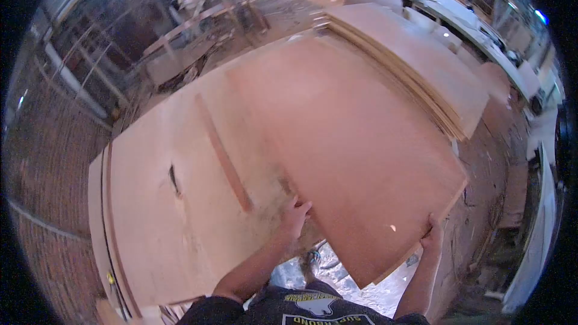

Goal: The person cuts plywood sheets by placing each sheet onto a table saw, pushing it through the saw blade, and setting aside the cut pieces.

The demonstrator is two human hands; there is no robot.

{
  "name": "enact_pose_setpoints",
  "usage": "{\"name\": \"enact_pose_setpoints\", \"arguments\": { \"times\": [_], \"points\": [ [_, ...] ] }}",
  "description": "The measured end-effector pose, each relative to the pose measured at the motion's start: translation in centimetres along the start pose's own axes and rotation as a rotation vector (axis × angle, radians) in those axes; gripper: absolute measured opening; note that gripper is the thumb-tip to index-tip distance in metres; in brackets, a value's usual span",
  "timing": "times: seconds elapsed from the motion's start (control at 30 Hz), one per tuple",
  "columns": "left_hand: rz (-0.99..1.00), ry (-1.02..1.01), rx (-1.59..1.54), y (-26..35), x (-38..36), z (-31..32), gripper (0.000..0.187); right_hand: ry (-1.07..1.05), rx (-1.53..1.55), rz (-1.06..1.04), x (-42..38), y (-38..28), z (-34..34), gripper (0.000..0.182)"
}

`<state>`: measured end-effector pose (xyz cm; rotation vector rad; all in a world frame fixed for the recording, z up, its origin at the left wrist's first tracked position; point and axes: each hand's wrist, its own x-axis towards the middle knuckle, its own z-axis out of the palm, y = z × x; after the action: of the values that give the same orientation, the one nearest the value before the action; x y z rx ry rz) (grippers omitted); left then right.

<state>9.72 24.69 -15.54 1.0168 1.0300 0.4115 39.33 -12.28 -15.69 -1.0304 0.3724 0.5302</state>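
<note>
A large reddish wood sheet [349, 138] lies at an angle over a paler sheet [156, 229], its near corner jutting past the paler sheet's edge. My right hand [431, 236] is closed round the reddish sheet's right edge, fingers partly hidden at the rim. Beside the reddish sheet's left edge is my left hand [296, 215], its fingers apart over the paler sheet, holding nothing. A narrow reddish strip [223, 153] lies on the paler sheet, left of my left hand. Further left, a dark slit [174, 179] shows in the pale surface.
Behind and to the right is a stack of sheets [415, 54]. A long bench [469, 21] with items runs along the back right. Upright poles and boards stand at the back left. A foot [312, 260] shows below the sheets, near a whitish patch of floor.
</note>
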Motion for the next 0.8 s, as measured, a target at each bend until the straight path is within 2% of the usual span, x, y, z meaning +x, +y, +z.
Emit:
{"name": "enact_pose_setpoints", "arguments": {
  "times": [0.03, 0.13, 0.2, 0.23, 0.27, 0.33, 0.4, 0.43, 0.47, 0.5, 0.6, 0.67, 0.8],
  "points": [
    [0.048, 0.016, -0.031, 1.0, 0.2, 1.0, 0.043, 0.013, -0.017, -0.012, 0.1, -0.3, 0.8, 0.044],
    [0.195, -0.176, 0.236, 2.3, 3.6, 0.4, 0.04, -0.061, -0.234, -0.199, 4.0, -2.2, 0.5, 0.047],
    [0.408, -0.028, 0.606, 6.7, 1.1, -1.0, 0.038, 0.283, -0.987, -0.514, 6.9, -4.7, -0.7, 0.048],
    [0.441, 0.1, 0.668, 7.6, 0.5, -2.1, 0.038, 0.458, -1.345, -0.697, 7.6, -5.6, -0.7, 0.049],
    [0.425, 0.237, 0.689, 7.7, 0.4, -3.7, 0.038, 0.45, -1.359, -0.724, 6.3, -6.0, 1.4, 0.049],
    [0.348, 0.559, 0.603, 3.4, 2.5, -7.9, 0.038, 0.439, -1.367, -0.785, 0.4, -6.5, 8.2, 0.049],
    [0.147, 0.703, 0.7, 1.8, 2.1, -11.1, 0.047, 0.234, -1.223, -0.779, 2.2, -5.2, 8.2, 0.047],
    [0.111, 0.822, 0.724, 0.9, 2.5, -12.0, 0.051, 0.136, -1.147, -0.771, 3.3, -4.0, 8.0, 0.046],
    [0.071, 0.939, 0.746, -0.2, 2.9, -12.8, 0.056, 0.119, -1.159, -0.847, 5.0, -2.6, 7.5, 0.041],
    [0.032, 1.055, 0.767, -0.5, 2.9, -13.2, 0.061, 0.07, -1.162, -0.827, 4.3, -2.1, 8.7, 0.04],
    [-0.164, 0.915, 0.844, -0.1, 2.6, -13.9, 0.075, -0.07, -1.202, -0.817, 0.6, 0.5, 12.3, 0.035],
    [-0.107, 0.9, 0.824, -1.9, 4.1, -15.2, 0.075, -0.164, -1.283, -0.883, -1.6, 1.1, 14.2, 0.032],
    [-0.107, 0.873, 0.827, -1.2, 3.5, -15.6, 0.074, -0.23, -1.293, -0.838, -5.4, 2.3, 16.8, 0.026]
  ]
}}
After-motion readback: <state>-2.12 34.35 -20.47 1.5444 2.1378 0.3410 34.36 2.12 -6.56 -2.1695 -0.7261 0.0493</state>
